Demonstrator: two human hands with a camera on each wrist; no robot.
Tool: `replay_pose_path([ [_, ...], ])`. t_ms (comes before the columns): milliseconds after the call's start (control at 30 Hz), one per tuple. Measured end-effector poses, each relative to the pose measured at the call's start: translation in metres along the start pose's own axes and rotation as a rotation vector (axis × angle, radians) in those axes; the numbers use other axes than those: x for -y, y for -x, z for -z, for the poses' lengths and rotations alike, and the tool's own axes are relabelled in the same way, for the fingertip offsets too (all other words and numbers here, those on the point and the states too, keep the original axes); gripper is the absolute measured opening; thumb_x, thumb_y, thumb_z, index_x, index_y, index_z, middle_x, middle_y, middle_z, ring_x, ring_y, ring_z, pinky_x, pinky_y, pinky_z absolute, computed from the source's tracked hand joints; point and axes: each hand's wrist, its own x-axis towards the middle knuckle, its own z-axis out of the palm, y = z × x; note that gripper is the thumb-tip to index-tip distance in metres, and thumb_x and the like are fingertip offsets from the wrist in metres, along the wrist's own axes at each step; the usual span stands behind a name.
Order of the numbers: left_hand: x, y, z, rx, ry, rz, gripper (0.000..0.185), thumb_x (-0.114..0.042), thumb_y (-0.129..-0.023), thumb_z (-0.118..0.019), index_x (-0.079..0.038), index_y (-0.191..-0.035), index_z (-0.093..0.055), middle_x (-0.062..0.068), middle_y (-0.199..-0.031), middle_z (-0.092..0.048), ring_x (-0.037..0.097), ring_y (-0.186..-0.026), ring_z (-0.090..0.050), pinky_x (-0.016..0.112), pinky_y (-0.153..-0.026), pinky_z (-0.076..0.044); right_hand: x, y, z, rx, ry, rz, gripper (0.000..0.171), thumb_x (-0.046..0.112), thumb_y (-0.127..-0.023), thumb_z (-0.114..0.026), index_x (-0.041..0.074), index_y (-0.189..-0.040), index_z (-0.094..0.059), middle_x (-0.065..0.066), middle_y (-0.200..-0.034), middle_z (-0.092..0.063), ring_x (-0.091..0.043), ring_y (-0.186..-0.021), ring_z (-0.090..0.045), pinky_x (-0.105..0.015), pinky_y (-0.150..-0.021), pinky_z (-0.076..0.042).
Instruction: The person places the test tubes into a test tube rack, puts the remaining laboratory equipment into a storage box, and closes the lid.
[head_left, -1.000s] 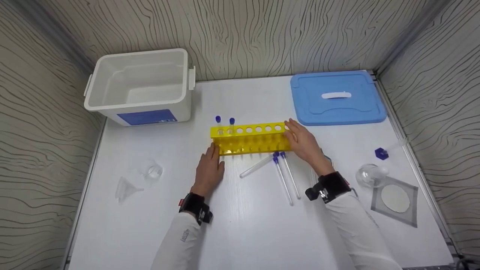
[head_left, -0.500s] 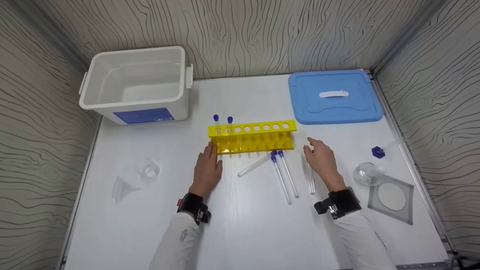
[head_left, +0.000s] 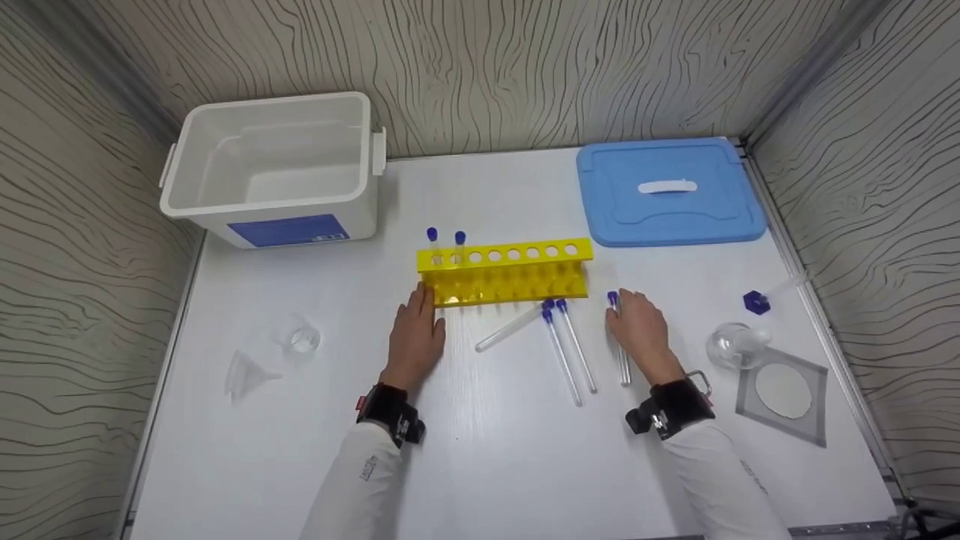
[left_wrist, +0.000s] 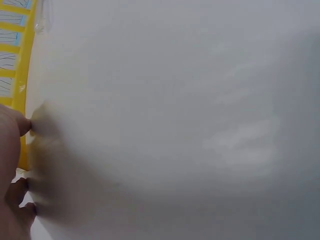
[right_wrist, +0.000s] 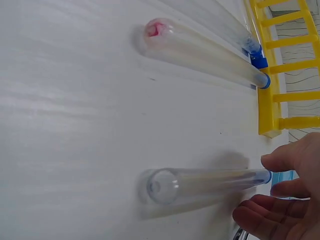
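Observation:
In the head view, a yellow test tube rack [head_left: 499,289] stands mid-table with two blue-capped test tubes upright at its left. My left hand [head_left: 412,341] touches the rack's left end with extended fingers; the left wrist view shows its fingertips [left_wrist: 24,126] right at the yellow edge. My right hand [head_left: 641,326] is at a blue-capped test tube [head_left: 624,366] lying right of the rack. Thumb and index finger are on either side of its cap end in the right wrist view, pinching there. Three more capped tubes [head_left: 564,356] lie before the rack, one with pink at its bottom.
A large white bin [head_left: 274,210] stands back left, a blue lid [head_left: 671,214] lies back right. At left are a clear funnel [head_left: 246,375] and a small beaker [head_left: 302,339]. At right are a glass flask [head_left: 731,346], a gauze mat [head_left: 784,394] and a blue hexagonal-based cylinder [head_left: 757,303].
My right hand has left the rack's right end, moved right and toward me, and come down onto the lying test tube. The left hand stays at the rack.

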Motion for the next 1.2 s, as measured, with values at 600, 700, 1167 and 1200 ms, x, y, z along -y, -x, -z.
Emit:
replay_pose_path([
  [600,-0.002,-0.003,0.0,0.012,0.018,0.016,0.065,-0.029,-0.102,-0.05,-0.011,-0.158,-0.024,0.007,-0.166,-0.022,0.027,-0.151,-0.031,0.049,-0.125,-0.025,0.001,0.0,-0.005,0.016,0.011,-0.061,0.038,0.016,-0.096,-0.054,-0.015,-0.118,-0.061,-0.03,-0.104,-0.063,-0.039,-0.092,-0.063,-0.051,-0.081,-0.053],
  [700,-0.002,-0.003,0.0,0.022,0.017,0.023,0.065,-0.03,-0.102,-0.05,-0.011,-0.158,-0.023,0.006,-0.167,-0.021,0.026,-0.151,-0.03,0.048,-0.125,-0.024,0.0,-0.002,-0.005,0.022,-0.024,-0.076,0.039,0.016,-0.096,-0.053,-0.013,-0.121,-0.061,-0.028,-0.103,-0.064,-0.036,-0.089,-0.062,-0.049,-0.079,-0.053],
  [1167,-0.001,-0.002,0.004,0.018,0.023,0.012,0.065,-0.028,-0.101,-0.051,-0.01,-0.157,-0.026,0.008,-0.166,-0.023,0.03,-0.147,-0.035,0.047,-0.123,-0.03,0.014,-0.005,0.025,-0.25,-0.274,-0.047,0.042,0.016,-0.096,-0.055,-0.006,-0.132,-0.058,-0.023,-0.105,-0.068,-0.033,-0.086,-0.065,-0.042,-0.074,-0.054],
  [1200,-0.001,-0.002,0.004,0.016,0.022,0.008,0.064,-0.028,-0.101,-0.052,-0.009,-0.157,-0.026,0.008,-0.166,-0.023,0.03,-0.148,-0.035,0.048,-0.123,-0.029,0.016,-0.006,0.027,-0.282,-0.293,-0.036,0.041,0.016,-0.095,-0.055,-0.006,-0.13,-0.059,-0.023,-0.104,-0.068,-0.034,-0.086,-0.066,-0.042,-0.073,-0.054],
])
